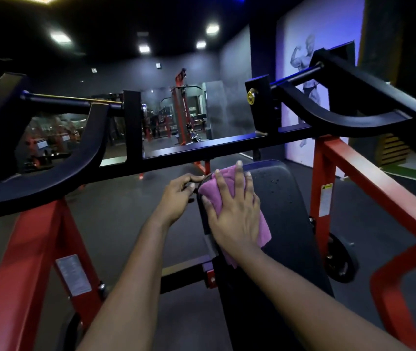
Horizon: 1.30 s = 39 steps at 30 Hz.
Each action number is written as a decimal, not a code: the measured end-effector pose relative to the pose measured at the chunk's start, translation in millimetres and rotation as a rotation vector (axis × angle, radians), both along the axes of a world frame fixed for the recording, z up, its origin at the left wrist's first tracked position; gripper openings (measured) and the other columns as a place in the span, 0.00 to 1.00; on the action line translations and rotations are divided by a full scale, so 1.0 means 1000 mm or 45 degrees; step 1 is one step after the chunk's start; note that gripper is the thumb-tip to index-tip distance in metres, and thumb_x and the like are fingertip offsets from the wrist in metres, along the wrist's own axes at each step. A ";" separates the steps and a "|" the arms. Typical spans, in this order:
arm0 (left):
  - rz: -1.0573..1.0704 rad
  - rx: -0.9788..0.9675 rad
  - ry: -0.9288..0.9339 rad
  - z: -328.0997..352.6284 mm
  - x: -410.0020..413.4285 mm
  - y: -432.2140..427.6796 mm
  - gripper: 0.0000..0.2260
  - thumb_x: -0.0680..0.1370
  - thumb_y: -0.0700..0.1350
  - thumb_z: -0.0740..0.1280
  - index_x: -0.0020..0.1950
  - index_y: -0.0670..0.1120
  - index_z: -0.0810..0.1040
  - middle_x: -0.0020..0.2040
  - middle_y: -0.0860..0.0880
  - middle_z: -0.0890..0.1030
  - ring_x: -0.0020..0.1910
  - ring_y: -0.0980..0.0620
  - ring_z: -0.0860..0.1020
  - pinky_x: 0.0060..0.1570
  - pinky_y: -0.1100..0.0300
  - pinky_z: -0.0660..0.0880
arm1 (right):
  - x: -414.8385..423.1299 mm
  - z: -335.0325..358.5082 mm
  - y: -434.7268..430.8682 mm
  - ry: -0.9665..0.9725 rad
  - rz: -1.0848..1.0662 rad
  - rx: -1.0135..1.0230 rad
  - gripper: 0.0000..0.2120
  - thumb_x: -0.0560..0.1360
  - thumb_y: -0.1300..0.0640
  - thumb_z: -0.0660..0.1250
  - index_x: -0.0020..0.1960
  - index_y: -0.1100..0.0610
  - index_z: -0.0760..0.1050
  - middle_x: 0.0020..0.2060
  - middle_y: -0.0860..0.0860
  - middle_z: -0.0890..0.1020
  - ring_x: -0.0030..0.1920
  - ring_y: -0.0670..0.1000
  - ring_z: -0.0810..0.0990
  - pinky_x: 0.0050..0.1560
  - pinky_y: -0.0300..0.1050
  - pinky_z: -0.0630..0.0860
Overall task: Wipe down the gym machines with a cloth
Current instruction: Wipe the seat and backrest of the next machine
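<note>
One person, two bare hands, one cloth: the right hand (234, 216) lies flat, fingers straight and spread, pressing a folded pink-purple microfibre cloth (264, 230) onto the single long black vinyl pad (285, 206) of a red-and-black steel press machine. The left hand (179, 196) curls its fingers round the pad's upper left edge and grips it.

The cloth sits on the left half of the pad, near its far end. Its long axis follows the pad's own, running away from the person toward the black steel crossbar (201, 150) and leaning slightly right. One cloth corner reaches the pad's left rim beside the left hand's fingertips; the near end trails under the right wrist.

Two curved black lever arms flank the scene, one at left (75, 163) and one at right (341, 120), each above a red steel frame leg (32, 249). One yellow round knob (251, 96) sits on the right upright, and one black weight disc (341, 259) stands just right of the pad.

The right half of the pad lies bare, speckled with droplets, up to its right edge. Dark grey rubber floor (115, 216) shows between the pad and the left leg, and the crossbar passes just beyond the pad's far end.
</note>
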<state>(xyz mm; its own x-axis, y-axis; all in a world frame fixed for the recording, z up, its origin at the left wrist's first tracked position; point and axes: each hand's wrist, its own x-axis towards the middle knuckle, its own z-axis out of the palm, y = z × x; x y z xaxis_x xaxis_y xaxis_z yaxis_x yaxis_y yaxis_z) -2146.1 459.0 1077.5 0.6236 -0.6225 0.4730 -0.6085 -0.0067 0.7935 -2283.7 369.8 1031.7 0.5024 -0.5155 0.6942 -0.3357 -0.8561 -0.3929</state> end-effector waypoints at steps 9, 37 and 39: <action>-0.144 -0.181 0.146 -0.007 0.009 -0.006 0.21 0.79 0.25 0.57 0.49 0.48 0.82 0.48 0.53 0.84 0.47 0.55 0.80 0.45 0.61 0.77 | 0.014 -0.001 0.017 -0.110 -0.138 -0.089 0.31 0.83 0.34 0.50 0.82 0.47 0.57 0.83 0.50 0.51 0.82 0.57 0.49 0.79 0.56 0.52; -0.055 -0.225 -0.089 -0.036 -0.001 0.010 0.20 0.80 0.29 0.59 0.67 0.43 0.79 0.63 0.47 0.82 0.63 0.54 0.79 0.68 0.52 0.74 | 0.026 0.012 0.015 -0.140 -0.217 -0.045 0.30 0.80 0.35 0.55 0.79 0.46 0.62 0.82 0.52 0.56 0.82 0.59 0.53 0.79 0.58 0.54; -0.052 -0.215 -0.098 -0.036 0.001 0.011 0.21 0.79 0.29 0.60 0.66 0.46 0.80 0.62 0.49 0.83 0.64 0.54 0.79 0.69 0.48 0.73 | 0.021 0.002 0.012 -0.109 -0.138 -0.129 0.31 0.80 0.35 0.56 0.80 0.46 0.62 0.83 0.52 0.54 0.82 0.59 0.51 0.79 0.57 0.51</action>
